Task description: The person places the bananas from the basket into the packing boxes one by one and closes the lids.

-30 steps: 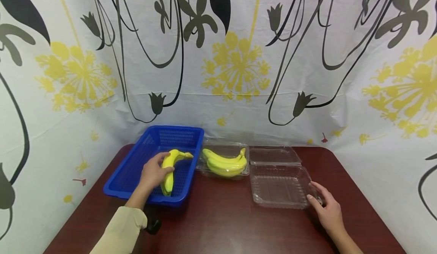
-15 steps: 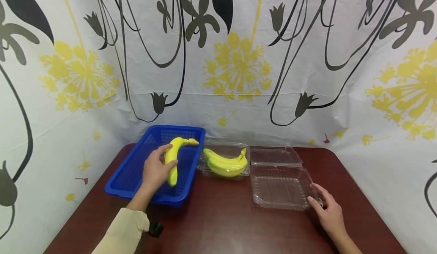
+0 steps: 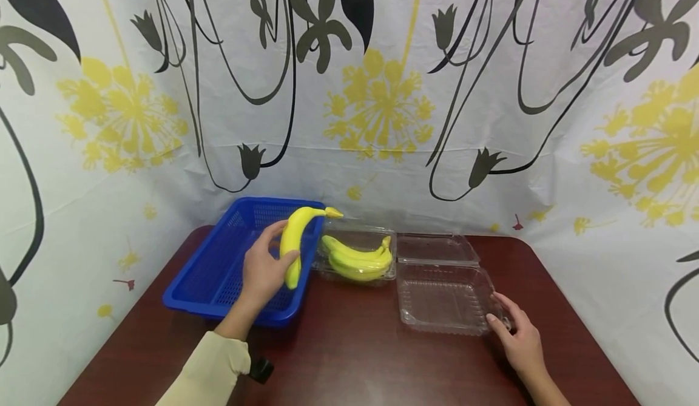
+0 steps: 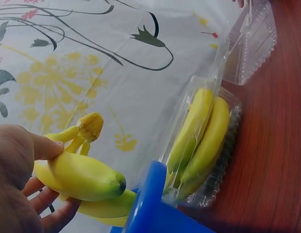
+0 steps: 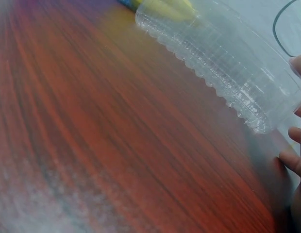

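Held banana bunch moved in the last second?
Yes, up and right in the head view: the banana bunch has risen against the blue basket, its stem now crossing the basket's right rim.

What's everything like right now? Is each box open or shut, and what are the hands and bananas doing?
Blue basket: upright, open on top
Held bananas: bunched together, above the basket
Left hand: gripping that bunch
Right clear box: open, lid folded back
Right hand: touching the right clear box's edge
Middle clear box: looks closed
Boxed bananas: inside the middle clear box
Flowery sheet: hanging, a bit wrinkled
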The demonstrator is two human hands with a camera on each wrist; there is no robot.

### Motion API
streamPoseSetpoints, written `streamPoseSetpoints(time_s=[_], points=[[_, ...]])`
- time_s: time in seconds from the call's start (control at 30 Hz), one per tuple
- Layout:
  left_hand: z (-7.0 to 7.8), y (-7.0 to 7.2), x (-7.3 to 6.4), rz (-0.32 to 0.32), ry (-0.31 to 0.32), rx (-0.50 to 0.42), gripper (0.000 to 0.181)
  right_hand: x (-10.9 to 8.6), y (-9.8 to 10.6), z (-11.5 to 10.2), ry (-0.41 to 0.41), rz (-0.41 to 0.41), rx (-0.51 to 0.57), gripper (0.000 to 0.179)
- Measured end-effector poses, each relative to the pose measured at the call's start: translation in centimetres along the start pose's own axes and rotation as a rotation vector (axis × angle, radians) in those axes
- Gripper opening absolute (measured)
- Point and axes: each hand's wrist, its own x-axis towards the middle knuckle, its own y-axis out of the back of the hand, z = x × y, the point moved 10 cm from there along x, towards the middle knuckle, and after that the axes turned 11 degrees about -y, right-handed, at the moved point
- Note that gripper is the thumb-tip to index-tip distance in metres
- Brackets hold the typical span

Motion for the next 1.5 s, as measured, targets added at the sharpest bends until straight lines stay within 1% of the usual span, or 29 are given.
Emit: streamPoseSetpoints(time_s=[0.1, 0.3, 0.4, 0.5, 0.67, 0.87, 1.07, 1.23, 1.37, 1.43, 1.5], points=[[0.4, 0.3, 0.1, 0.034, -0.02, -0.006, 0.06, 0.0, -0.1, 0.0, -0.011, -0.004, -0.007, 0.047], [1.3, 0.9, 0.2, 0.108, -0.06, -0.05, 0.057, 0.1, -0.1, 0.1, -0.021, -0.006, -0.01, 0.047], [1.9, 0.9, 0.2, 0.131, -0.075, -0.1, 0.056, 0.1, -0.1, 0.1, -0.022, -0.004, -0.007, 0.047], [2.5, 0.6, 0.1, 0.135, -0.082, -0.171, 0.056, 0.1, -0.2, 0.1, -0.022, -0.003, -0.005, 0.047], [3.4, -1.1, -0.2, 0.107, -0.083, -0.26, 0.058, 0.0, -0.1, 0.3, -0.021, -0.012, -0.024, 0.047], [4.2, -3.4, -0.6, 0.07, -0.073, -0.322, 0.062, 0.1, -0.1, 0.3, -0.019, -0.011, -0.035, 0.047], [4.6, -5.9, -1.5, 0.045, -0.019, -0.361, 0.066, 0.2, -0.2, 0.4, -0.033, -0.011, -0.034, 0.047], [5.1, -7.9, -2.7, 0.053, -0.001, -0.404, 0.067, 0.2, -0.2, 0.1, -0.03, -0.028, -0.042, 0.048], [5.1, -9.6, -3.6, 0.039, 0.048, -0.439, 0.066, 0.1, -0.2, 0.0, -0.029, -0.033, -0.049, 0.048], [5.1, -10.5, -3.8, 0.032, 0.076, -0.463, 0.066, 0.1, -0.2, 0.1, -0.031, -0.029, -0.046, 0.048], [5.1, -11.1, -3.8, 0.037, 0.088, -0.49, 0.066, 0.1, -0.1, 0.0, -0.028, -0.027, -0.044, 0.047]])
